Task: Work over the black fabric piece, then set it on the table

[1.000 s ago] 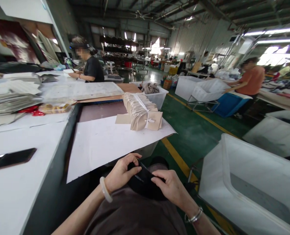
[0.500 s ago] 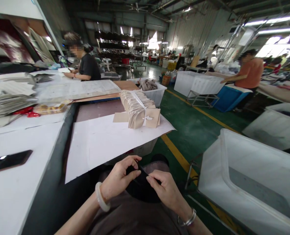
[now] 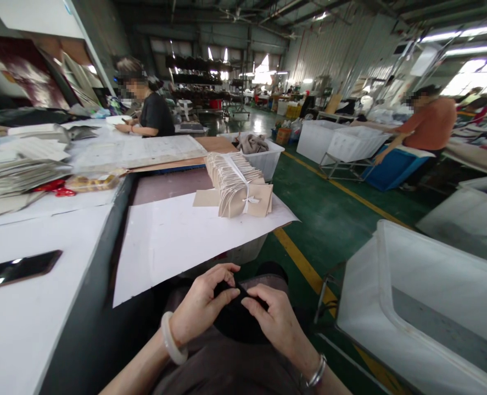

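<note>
Both hands meet low over the person's lap, pinching a small piece of black fabric (image 3: 237, 318) between them. The left hand (image 3: 202, 304) has its grip closed on the near-left edge of the fabric, thumb and forefinger pressed together at the top. The right hand (image 3: 274, 318) also grips the fabric, its fingers curled over the right side, fingertips almost touching those of the left. The fabric lies bunched under and between the two grips, resting on the brown-clad lap.

It looks like fine finger work on the fabric's upper edge, such as folding, turning or picking at it; which one cannot be told. Any further move would seem to call for a steady pinch and small fingertip shifts rather than arm travel.

Both wrists bend inward, forearms coming in from the bottom corners. The left wrist wears a pale bangle (image 3: 172, 341), the right a silver bracelet (image 3: 315, 374).

Just beyond the grips a white sheet (image 3: 177, 241) overhangs the desk (image 3: 33, 307). Farther off on it sits a tied bundle of tan paper pieces (image 3: 239, 186). Well left lies a dark phone (image 3: 18, 269). To the right stands a white plastic bin (image 3: 424, 307) on the green floor (image 3: 334, 219).
</note>
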